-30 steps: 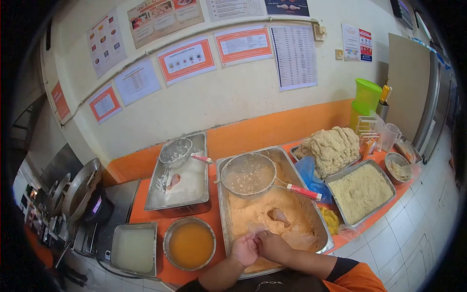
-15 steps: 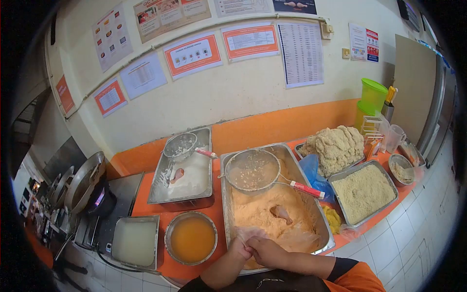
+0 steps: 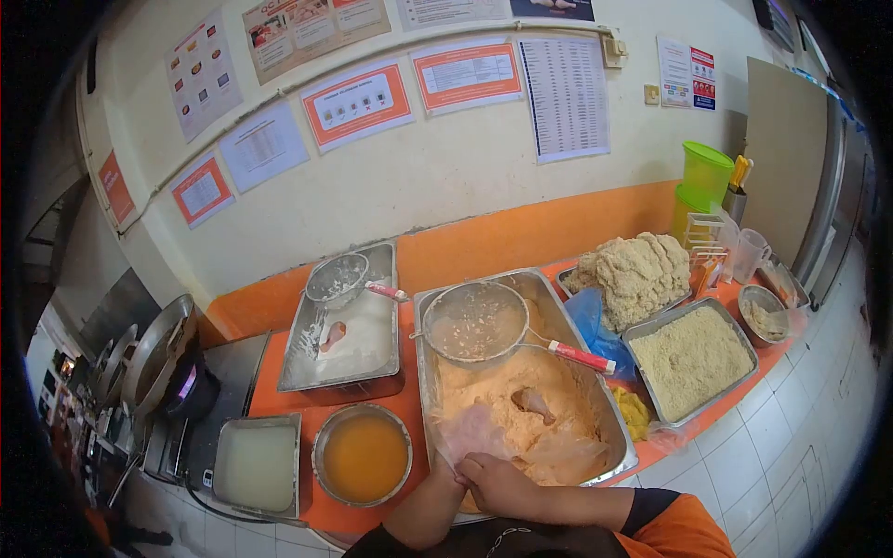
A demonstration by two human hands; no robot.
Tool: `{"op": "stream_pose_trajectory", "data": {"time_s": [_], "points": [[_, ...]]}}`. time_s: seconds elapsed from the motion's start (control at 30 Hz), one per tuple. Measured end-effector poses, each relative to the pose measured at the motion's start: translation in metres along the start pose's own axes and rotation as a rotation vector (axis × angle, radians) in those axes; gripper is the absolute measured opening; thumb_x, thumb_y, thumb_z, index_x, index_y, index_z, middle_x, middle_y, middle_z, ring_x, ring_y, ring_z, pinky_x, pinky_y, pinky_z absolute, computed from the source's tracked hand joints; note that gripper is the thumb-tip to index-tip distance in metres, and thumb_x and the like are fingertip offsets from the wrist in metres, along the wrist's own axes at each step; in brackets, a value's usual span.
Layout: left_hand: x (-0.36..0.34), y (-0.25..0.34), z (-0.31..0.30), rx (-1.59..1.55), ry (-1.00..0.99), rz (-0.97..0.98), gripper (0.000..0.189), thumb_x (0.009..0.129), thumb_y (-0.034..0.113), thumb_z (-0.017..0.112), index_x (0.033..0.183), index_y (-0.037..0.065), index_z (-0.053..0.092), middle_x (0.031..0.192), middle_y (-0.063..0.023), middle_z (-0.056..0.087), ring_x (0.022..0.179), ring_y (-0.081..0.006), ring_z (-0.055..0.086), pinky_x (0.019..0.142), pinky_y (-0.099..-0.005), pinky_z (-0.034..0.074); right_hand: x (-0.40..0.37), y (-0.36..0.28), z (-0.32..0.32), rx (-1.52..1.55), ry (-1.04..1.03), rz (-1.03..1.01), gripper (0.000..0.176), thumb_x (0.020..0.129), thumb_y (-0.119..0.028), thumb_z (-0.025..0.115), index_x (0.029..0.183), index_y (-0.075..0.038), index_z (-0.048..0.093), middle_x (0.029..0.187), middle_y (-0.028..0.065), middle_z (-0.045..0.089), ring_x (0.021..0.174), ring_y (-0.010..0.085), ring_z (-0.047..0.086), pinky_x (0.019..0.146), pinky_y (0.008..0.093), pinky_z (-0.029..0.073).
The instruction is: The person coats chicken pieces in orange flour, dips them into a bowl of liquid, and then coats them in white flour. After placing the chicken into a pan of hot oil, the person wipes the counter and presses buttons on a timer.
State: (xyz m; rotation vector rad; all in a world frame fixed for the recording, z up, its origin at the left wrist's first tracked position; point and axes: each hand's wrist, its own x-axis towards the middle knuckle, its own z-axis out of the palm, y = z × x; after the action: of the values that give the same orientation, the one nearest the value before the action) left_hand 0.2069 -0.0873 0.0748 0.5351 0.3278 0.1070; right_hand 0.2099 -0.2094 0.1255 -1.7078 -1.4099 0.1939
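My left hand (image 3: 473, 433) is inside a clear plastic glove, stretched out over the near left part of a large metal tray (image 3: 629, 458) of orange-tinted flour. Its fingers look extended, though the plastic blurs them. My right hand (image 3: 498, 484) is closed at the left wrist, gripping the cuff of the glove. A chicken drumstick (image 3: 533, 404) lies in the flour just beyond my hands. Another piece of clear plastic (image 3: 569, 454) rests on the flour to the right. A wire sieve (image 3: 476, 321) with a red handle sits across the tray's far part.
To the left stand a bowl of orange liquid (image 3: 365, 458), a pan of cloudy liquid (image 3: 258, 465) and a white-flour tray (image 3: 391, 349) with another drumstick (image 3: 333, 336). Trays of crumbs (image 3: 693, 358) stand right. A wok (image 3: 158, 358) is over a lit burner at far left.
My left hand has slid forward into the plastic glove, its fingers now stretched out. My right hand has moved to the left wrist with the cuff. The view has shifted slightly.
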Motion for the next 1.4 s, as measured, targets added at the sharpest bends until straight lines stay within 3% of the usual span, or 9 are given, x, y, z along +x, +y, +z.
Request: {"op": "stream_pose_trajectory", "data": {"time_s": [0.2, 0.27, 0.4, 0.5, 0.73, 1.0, 1.07, 1.23, 1.4], "points": [[0.0, -0.001, 0.015, -0.151, -0.113, -0.008, 0.055, 0.081, 0.048, 0.027, 0.12, 0.009, 0.032, 0.115, -0.0099, 0.04, 0.103, -0.0341, 0.039, 0.078, -0.0604, 0.032, -0.001, -0.005, 0.006, 0.096, 0.023, -0.08, 0.013, 0.067, -0.005, 0.049, 0.079, -0.003, 0.045, 0.078, 0.0142, 0.049, 0.075, 0.0328, 0.05, 0.063, 0.0386, 0.042], [-0.012, 0.008, 0.057, 0.104, 0.255, -0.173, 0.054, 0.081, 0.046, 0.028, 0.117, 0.006, 0.036, 0.114, -0.0106, 0.041, 0.104, -0.0304, 0.04, 0.084, -0.0543, 0.031, 0.0, -0.006, 0.006, 0.091, 0.003, -0.071, 0.012, 0.067, -0.005, 0.049, 0.079, -0.003, 0.045, 0.077, 0.0141, 0.049, 0.075, 0.0328, 0.05, 0.064, 0.0381, 0.042], [0.032, -0.002, -0.018, 0.116, 0.112, -0.164, 0.052, 0.082, 0.044, 0.026, 0.115, 0.005, 0.037, 0.112, -0.0108, 0.042, 0.104, -0.0281, 0.04, 0.088, -0.0481, 0.031, -0.006, -0.001, 0.001, 0.05, -0.012, -0.094, 0.01, 0.072, -0.007, 0.05, 0.081, -0.002, 0.047, 0.078, 0.0136, 0.05, 0.074, 0.0312, 0.051, 0.063, 0.0363, 0.043], [0.044, -0.007, -0.031, 0.12, 0.006, -0.133, 0.051, 0.083, 0.042, 0.025, 0.114, 0.004, 0.037, 0.112, -0.011, 0.043, 0.104, -0.0265, 0.04, 0.09, -0.044, 0.03, -0.007, 0.013, -0.05, 0.13, -0.222, 0.248, 0.014, 0.072, -0.012, 0.051, 0.082, -0.002, 0.053, 0.084, 0.0146, 0.053, 0.082, 0.0312, 0.051, 0.069, 0.0362, 0.042], [0.009, 0.012, 0.037, 0.439, 0.172, -0.056, 0.028, 0.083, 0.017, 0.037, 0.104, 0.002, 0.045, 0.095, -0.0103, 0.052, 0.082, -0.0213, 0.052, 0.069, -0.034, 0.044, -0.038, 0.074, -0.11, -0.993, -0.931, 0.439, 0.016, 0.068, -0.014, 0.053, 0.082, -0.008, 0.059, 0.079, 0.0101, 0.058, 0.074, 0.0261, 0.058, 0.063, 0.0363, 0.046], [0.026, 0.007, 0.017, 1.328, -0.153, -0.202, 0.016, 0.075, 0.012, 0.047, 0.087, 0.005, 0.055, 0.075, -0.0035, 0.054, 0.063, -0.0127, 0.05, 0.053, -0.0263, 0.042, 0.011, 0.043, -0.107, -0.659, -0.364, 0.566, 0.019, 0.072, -0.025, 0.048, 0.069, -0.011, 0.061, 0.069, 0.0102, 0.058, 0.066, 0.0269, 0.057, 0.059, 0.0369, 0.045], [0.01, -0.001, 0.037, 1.918, -0.17, 0.082, 0.017, 0.073, 0.018, 0.047, 0.076, 0.003, 0.057, 0.062, -0.0121, 0.055, 0.054, -0.026, 0.052, 0.05, -0.0344, 0.041, 0.021, 0.036, -0.107, -0.559, -0.288, 0.513, 0.023, 0.071, -0.03, 0.051, 0.067, -0.009, 0.059, 0.064, 0.0119, 0.057, 0.063, 0.0291, 0.056, 0.058, 0.0383, 0.043], [-0.002, 0.008, 0.064, 2.061, -0.067, 0.041, 0.02, 0.072, 0.022, 0.048, 0.072, 0.005, 0.058, 0.065, -0.0145, 0.056, 0.057, -0.0275, 0.053, 0.052, -0.0338, 0.042, 0.029, 0.037, -0.111, -0.547, -0.353, 0.497, 0.025, 0.067, -0.03, 0.056, 0.073, -0.006, 0.056, 0.067, 0.0128, 0.057, 0.064, 0.0296, 0.056, 0.058, 0.0388, 0.043], [0.017, 0.022, 0.052, 2.195, -0.439, -0.05, 0.023, 0.071, 0.022, 0.046, 0.077, 0.004, 0.06, 0.072, -0.0153, 0.057, 0.062, -0.0268, 0.054, 0.057, -0.0347, 0.043, 0.016, 0.027, -0.122, -0.689, -0.256, 0.568, 0.023, 0.064, -0.028, 0.06, 0.071, -0.006, 0.056, 0.067, 0.0125, 0.057, 0.067, 0.0296, 0.055, 0.058, 0.0369, 0.042]]}}
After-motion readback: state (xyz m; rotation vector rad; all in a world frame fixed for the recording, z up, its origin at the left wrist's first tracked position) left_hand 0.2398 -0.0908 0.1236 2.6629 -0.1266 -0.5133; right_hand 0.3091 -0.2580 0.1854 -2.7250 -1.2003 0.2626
